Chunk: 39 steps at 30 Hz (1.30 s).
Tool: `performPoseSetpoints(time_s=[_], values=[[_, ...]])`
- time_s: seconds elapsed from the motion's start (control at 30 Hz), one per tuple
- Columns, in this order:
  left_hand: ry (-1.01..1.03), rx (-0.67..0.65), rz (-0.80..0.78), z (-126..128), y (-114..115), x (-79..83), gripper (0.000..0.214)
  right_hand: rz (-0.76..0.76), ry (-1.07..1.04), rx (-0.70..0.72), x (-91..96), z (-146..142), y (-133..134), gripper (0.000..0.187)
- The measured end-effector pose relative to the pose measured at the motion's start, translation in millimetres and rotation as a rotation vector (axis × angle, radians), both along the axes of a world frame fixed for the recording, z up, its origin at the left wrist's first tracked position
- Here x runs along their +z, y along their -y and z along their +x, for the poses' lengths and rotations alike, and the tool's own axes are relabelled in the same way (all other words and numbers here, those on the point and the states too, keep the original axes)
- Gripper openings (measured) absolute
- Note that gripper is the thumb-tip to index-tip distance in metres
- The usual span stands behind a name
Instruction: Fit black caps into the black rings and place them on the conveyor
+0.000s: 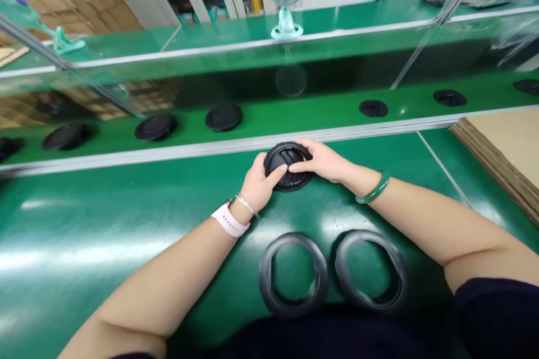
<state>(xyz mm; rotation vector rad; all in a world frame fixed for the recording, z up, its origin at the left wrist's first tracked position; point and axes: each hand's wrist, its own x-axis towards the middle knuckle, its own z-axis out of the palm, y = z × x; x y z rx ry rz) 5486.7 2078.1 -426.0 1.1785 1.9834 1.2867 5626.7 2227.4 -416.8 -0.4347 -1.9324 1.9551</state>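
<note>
Both hands grip a round black plastic disc (289, 178) with a raised S-shaped bar across its face, held over the green table near the metal rail. My left hand (257, 184) wraps its left edge, thumb pressed on the face. On the opposite edge sits my right hand (326, 161), its thumb also on the face and its fingers hidden behind the rim. Closer to my body lie two dark rubber-like rings, a left ring (266, 269) and a right ring (343, 261), side by side on the table.
Beyond the metal rail (202, 148), a green belt (269, 115) carries several black discs, among them one disc (224, 116) left of centre. Flat cardboard sheets (505, 151) are stacked at the right. A fan (286, 25) stands on the raised shelf (227, 36) behind.
</note>
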Motion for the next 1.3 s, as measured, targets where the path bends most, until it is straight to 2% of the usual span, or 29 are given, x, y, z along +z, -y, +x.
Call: performPoseSetpoints(time_s=[0.33,0.43,0.5,0.57,0.6,0.63,0.67,0.7,0.77,0.83,0.9,0.97,1.07,1.13,1.23,1.3], values=[[0.026,-0.001,0.072,2,-6,-9.0,0.035,0.001,0.036,-0.183,0.6,-2,6,0.046],[0.052,-0.01,0.067,-2,-9,-9.9,0.04,-0.009,0.016,-0.215,-2.7,-4,3,0.045],[0.048,0.024,0.107,0,-5,-0.3,0.051,-0.009,-0.013,-0.276,-9.5,-6,-7,0.046],[-0.047,0.07,0.176,10,7,20.6,0.055,-0.043,-0.067,-0.368,-18.0,-7,-23,0.044],[-0.125,0.048,0.192,18,15,33.9,0.05,-0.08,-0.097,-0.411,-22.1,-7,-32,0.042],[-0.194,-0.03,0.173,30,26,47.2,0.038,-0.125,-0.121,-0.44,-25.5,-7,-40,0.039],[-0.234,-0.208,0.107,42,37,59.1,0.03,-0.169,-0.139,-0.454,-28.1,-7,-48,0.036],[-0.273,-0.447,0.015,56,48,68.1,0.032,-0.205,-0.15,-0.458,-29.7,-6,-53,0.033],[-0.408,-0.761,-0.174,82,67,74.8,0.047,-0.252,-0.167,-0.461,-29.7,-5,-59,0.032],[-0.553,-0.84,-0.291,99,78,68.1,0.059,-0.285,-0.183,-0.477,-26.8,-5,-59,0.034],[-0.658,-0.789,-0.346,104,79,57.1,0.064,-0.322,-0.178,-0.487,-22.8,-6,-56,0.036],[-0.738,-0.715,-0.372,98,73,50.8,0.052,-0.359,-0.145,-0.485,-19.1,-7,-53,0.033],[-0.835,-0.64,-0.385,84,64,52.8,0.016,-0.414,-0.075,-0.495,-14.7,-8,-51,0.02],[-0.833,-0.619,-0.37,78,61,55.4,0.017,-0.42,-0.021,-0.487,-11.2,-11,-53,0.014],[-0.779,-0.609,-0.336,78,59,53.5,0.037,-0.359,0.007,-0.457,-3.2,-19,-59,0.017],[-0.73,-0.611,-0.276,79,57,49.9,0.029,-0.189,-0.066,-0.458,2.3,-28,-66,0.025]])
